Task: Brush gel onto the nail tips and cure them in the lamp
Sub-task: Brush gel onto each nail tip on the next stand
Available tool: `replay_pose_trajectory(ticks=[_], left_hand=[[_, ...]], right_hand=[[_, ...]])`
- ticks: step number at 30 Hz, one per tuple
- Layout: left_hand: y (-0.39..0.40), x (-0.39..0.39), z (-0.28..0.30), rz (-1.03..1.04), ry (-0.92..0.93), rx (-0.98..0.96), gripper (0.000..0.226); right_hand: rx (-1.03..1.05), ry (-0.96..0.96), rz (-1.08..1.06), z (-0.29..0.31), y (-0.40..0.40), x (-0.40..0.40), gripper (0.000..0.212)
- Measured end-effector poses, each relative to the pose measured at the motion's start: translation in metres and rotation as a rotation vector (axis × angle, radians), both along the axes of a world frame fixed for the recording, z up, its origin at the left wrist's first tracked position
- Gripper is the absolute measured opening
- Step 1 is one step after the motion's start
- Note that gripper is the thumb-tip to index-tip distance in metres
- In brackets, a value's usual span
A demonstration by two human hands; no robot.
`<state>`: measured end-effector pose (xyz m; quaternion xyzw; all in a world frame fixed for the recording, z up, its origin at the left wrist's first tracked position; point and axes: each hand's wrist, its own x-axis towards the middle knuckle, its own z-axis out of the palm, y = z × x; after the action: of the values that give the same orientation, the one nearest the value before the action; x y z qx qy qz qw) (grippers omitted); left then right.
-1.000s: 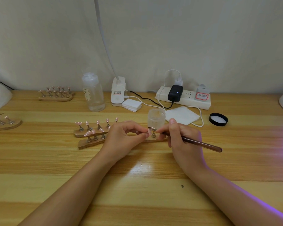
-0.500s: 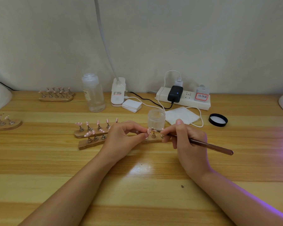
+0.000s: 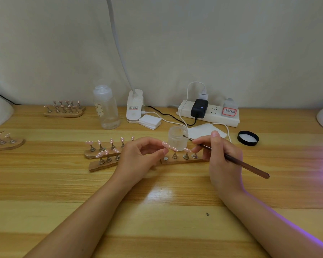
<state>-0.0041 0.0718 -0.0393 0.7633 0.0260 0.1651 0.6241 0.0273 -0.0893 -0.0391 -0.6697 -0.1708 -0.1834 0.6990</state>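
The left hand [image 3: 138, 157] is raised just above the wooden worktop [image 3: 157, 211], its thumb and forefinger curled together and pinching a pink nail tip [image 3: 166, 145] with white dots, lifted off its spot on the front holder strip [image 3: 183, 161], where a bare round magnet [image 3: 165, 158] shows just below the fingers. The right hand [image 3: 222, 157] grips a brown brush [image 3: 231, 159] like a pen, fingers wrapped round the shaft, the handle slanting down to the right and the thin tip reaching into the mouth of a small frosted jar [image 3: 177, 137] that stands just behind the strip. Three more pink tips sit on metal stands on that strip between the two hands, and the strip runs on behind the left hand to its other end [image 3: 101, 165], which carries more tips. A second strip [image 3: 101, 151] with a row of pink tips lies just behind it on the left. The jar's black lid [image 3: 248, 138] lies upside down well to the right, near a folded white wipe [image 3: 207, 130]. Further back stand a clear bottle [image 3: 105, 108], the white base of a clip lamp [image 3: 134, 108] with its neck rising out of view, a stack of white pads [image 3: 150, 122], and a white power strip [image 3: 209, 113] with a black charger plugged in. Two more holders with tips rest at the far left [image 3: 63, 109] and at the left edge [image 3: 6, 142]. White curved shapes show at both edges of the view, and purple light falls across the right forearm and the worktop on that side
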Motion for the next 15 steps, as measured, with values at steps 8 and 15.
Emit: replay_pose_trajectory(ticks=[8,15], left_hand=[[0.0006,0.0019,-0.0015,0.019,-0.009,0.127,0.014],[0.0002,0.0035,-0.0021,0.034,0.066,0.216,0.013]], right_hand=[[-0.012,-0.008,0.002,-0.0009,-0.0013,0.001,0.041],[-0.019,-0.009,-0.004,-0.0014,-0.0031,0.002,0.045]])
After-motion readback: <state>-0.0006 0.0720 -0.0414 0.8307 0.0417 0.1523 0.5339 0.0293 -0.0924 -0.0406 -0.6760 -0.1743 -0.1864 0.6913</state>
